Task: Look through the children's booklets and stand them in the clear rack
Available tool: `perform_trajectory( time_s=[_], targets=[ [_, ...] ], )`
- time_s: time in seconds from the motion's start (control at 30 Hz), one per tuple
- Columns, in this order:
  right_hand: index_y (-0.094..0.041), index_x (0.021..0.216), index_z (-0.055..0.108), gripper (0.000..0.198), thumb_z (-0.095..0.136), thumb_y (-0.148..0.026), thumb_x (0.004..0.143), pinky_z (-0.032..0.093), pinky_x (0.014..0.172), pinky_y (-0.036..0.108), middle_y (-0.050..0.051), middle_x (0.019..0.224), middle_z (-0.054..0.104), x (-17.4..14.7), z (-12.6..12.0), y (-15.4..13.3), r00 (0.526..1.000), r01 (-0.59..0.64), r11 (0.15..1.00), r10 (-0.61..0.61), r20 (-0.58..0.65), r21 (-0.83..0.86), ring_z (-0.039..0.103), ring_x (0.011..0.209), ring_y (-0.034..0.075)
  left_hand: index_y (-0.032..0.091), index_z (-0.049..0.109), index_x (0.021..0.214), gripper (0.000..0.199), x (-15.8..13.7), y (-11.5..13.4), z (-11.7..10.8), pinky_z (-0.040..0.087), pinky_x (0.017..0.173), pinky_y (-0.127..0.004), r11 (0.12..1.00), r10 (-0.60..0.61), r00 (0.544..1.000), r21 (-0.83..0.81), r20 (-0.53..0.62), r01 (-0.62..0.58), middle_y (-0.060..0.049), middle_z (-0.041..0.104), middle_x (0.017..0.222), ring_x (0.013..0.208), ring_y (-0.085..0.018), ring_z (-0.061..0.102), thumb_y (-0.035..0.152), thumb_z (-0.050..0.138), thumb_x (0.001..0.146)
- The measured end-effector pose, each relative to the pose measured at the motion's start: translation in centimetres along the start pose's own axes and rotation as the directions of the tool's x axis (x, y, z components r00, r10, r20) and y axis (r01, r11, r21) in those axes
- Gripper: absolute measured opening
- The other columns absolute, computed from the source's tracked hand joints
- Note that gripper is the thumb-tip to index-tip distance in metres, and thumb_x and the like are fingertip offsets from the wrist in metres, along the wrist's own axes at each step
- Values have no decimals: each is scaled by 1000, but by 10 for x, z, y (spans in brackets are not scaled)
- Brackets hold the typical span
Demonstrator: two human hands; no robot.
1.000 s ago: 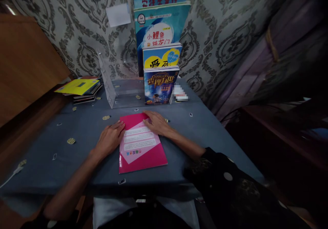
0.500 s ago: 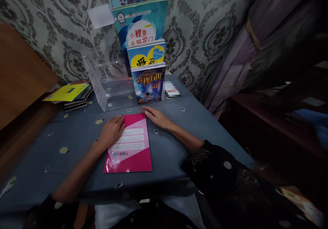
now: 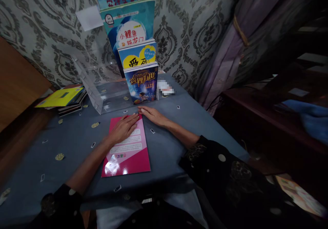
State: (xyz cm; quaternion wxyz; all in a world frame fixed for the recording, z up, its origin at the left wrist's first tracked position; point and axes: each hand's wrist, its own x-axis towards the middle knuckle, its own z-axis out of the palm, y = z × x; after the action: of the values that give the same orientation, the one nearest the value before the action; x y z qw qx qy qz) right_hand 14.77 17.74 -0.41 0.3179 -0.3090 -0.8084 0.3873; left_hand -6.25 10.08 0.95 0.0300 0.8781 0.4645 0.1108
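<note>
A pink book (image 3: 134, 164) lies flat on the table, its printed text facing away from me. Over its upper part my left hand (image 3: 123, 128) rests flat with fingers stretched out, covering some of the text. At the book's top right corner is my right hand (image 3: 151, 115), palm down, fingers extended and touching or just over the edge; nothing is gripped. Just beyond both hands a dark blue book (image 3: 142, 83) stands at the front of a clear acrylic rack (image 3: 96, 95). Behind it rise a yellow-and-blue book (image 3: 137, 55) and a teal book (image 3: 128, 24).
A stack of thin books with a yellow one (image 3: 60, 97) on top lies at the back left. A partly blurred white item (image 3: 165, 88) is right of the rack. The blue-grey tablecloth (image 3: 169, 147) ends near my body. A tied curtain (image 3: 230, 51) hangs at right.
My left hand has slid right across the top of the pink book, towards my right hand. The whole view has shifted slightly; the book itself appears to stay in place.
</note>
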Motion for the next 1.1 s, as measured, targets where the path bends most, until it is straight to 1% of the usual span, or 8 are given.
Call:
perform_trajectory(
  time_s=[0.17,0.3,0.43,0.57,0.67,0.73,0.87,1.1],
  targets=[
    [-17,141,54,43,36,-34,106,46,109,42,11,141,61,0,0,1,1000,20,999,-20,12,-24,61,126,21,18,44,149,49,1,0,0,24,122,-50,1000,13,999,-19,30,-13,-10,45,155,147,-20,37,32,30,104],
    [-20,139,56,42,36,-36,105,46,109,43,9,138,64,-1,-1,0,999,50,995,-49,15,-92,59,128,21,19,43,150,50,0,5,0,24,122,-52,998,46,997,-38,60,-44,-11,44,155,148,-22,35,35,33,103],
    [-17,138,57,43,37,-34,105,44,111,41,10,139,63,-3,-1,-4,998,57,987,-53,31,-153,58,129,22,17,44,149,53,-3,16,-3,22,122,-52,995,94,992,-39,89,-91,-14,43,155,148,-24,34,42,39,103],
    [-12,138,57,45,36,-34,104,42,112,39,12,140,61,-4,-1,-6,999,43,982,-36,41,-182,56,132,21,20,41,151,57,-14,32,-10,22,123,-50,987,151,980,-69,129,-143,-12,41,157,149,-23,33,49,41,102],
    [-14,138,57,45,37,-36,104,42,113,40,11,141,61,-4,-1,-6,998,40,980,-30,51,-196,55,133,22,24,34,155,64,-28,46,-15,20,124,-50,977,198,966,-107,165,-182,-10,38,159,149,-23,33,55,44,100],
    [-14,138,57,46,36,-37,105,42,113,41,11,141,61,-5,-1,-5,998,46,979,-35,57,-200,55,133,22,27,25,158,74,-38,56,-18,17,125,-51,966,244,949,-134,202,-220,-10,36,160,150,-25,30,61,47,97],
    [-18,138,58,44,34,-36,105,42,112,42,9,141,61,-4,-1,-2,997,65,980,-55,56,-190,56,132,21,26,8,161,94,-56,69,-20,12,126,-54,943,321,914,-173,247,-285,-11,28,163,152,-28,23,68,53,90],
    [-21,140,57,43,34,-33,105,43,112,43,7,140,62,-2,-4,2,997,74,988,-68,45,-135,57,130,21,25,2,161,86,-62,74,-17,9,126,-53,942,331,911,-142,246,-304,-8,24,165,154,-26,16,58,49,97]
  ],
)
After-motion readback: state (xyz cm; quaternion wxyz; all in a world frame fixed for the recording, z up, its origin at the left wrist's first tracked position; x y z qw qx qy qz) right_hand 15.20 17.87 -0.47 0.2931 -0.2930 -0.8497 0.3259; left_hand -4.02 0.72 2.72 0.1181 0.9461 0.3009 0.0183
